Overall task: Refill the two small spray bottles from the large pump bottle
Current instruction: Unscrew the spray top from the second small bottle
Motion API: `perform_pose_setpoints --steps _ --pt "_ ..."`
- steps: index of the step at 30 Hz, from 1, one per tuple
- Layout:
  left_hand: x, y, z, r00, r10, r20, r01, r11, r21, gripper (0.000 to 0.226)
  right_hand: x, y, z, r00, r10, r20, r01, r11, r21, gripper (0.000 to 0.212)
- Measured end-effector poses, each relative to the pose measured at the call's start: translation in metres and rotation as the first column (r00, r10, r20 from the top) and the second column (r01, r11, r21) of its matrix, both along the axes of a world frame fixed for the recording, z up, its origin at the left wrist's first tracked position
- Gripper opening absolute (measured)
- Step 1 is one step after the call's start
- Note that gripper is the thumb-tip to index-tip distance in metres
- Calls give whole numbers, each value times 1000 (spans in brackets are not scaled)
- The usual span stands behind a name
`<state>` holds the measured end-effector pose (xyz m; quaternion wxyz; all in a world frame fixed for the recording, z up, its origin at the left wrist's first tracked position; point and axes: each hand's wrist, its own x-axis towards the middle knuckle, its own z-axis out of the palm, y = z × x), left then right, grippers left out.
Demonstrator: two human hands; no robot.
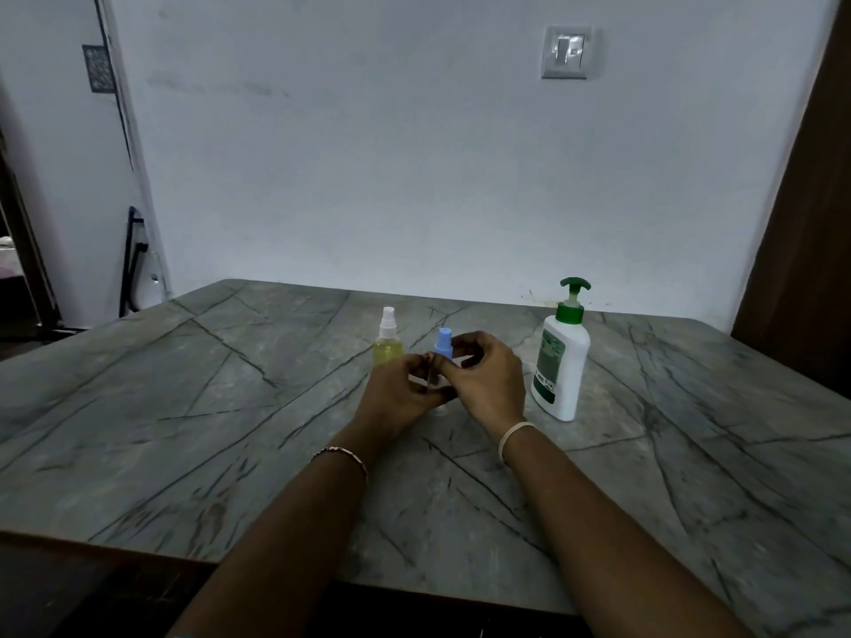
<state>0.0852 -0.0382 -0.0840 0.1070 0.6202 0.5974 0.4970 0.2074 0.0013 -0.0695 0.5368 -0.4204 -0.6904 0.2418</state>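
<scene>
A small clear spray bottle with a blue cap [444, 344] stands upright on the marble table [230, 407], mid-table. My left hand [405, 389] grips its body, which is mostly hidden by my fingers. My right hand [490, 375] holds it near the neck, just under the blue cap. Just behind my left hand stands a second small spray bottle [388, 345] with yellow liquid and a white cap, untouched. The large white pump bottle [562, 361] with a green pump head stands to the right of my right hand, apart from it.
A pale wall runs behind the table with a light switch [567, 52] high on it. A dark wooden panel [801, 223] rises at the right. A folded black frame [133, 260] leans by the wall at the left. The table's front edge is close to me.
</scene>
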Motion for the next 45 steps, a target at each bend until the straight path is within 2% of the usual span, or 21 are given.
perform_pose_setpoints --steps 9,17,20,24,29,34,39,45 --pt "4 1 2 999 14 -36 -15 1000 -26 42 -2 -4 8 990 -121 75 122 993 1 30" --pt "1 3 3 999 -22 -37 20 998 -57 37 -2 -4 10 1000 -3 15 3 1000 12 22" --pt "0 2 4 998 -46 -31 44 997 -65 32 3 -3 9 997 56 49 -58 997 47 24" --pt "1 1 4 999 -40 -22 38 997 -64 33 3 3 4 984 174 33 -174 985 3 32" --pt "1 1 6 998 -29 -49 26 997 -67 44 -12 7 0 979 203 35 -203 979 -9 39" --pt "2 2 6 999 -32 -7 31 996 -84 39 0 11 4 985 163 -57 -165 986 -25 40" --pt "0 4 4 1000 -27 16 28 993 -117 44 15 10 11 961 245 -132 -257 962 -88 34" --pt "1 2 5 998 -47 39 51 993 -110 42 -1 8 4 947 313 -77 -319 943 -91 47"
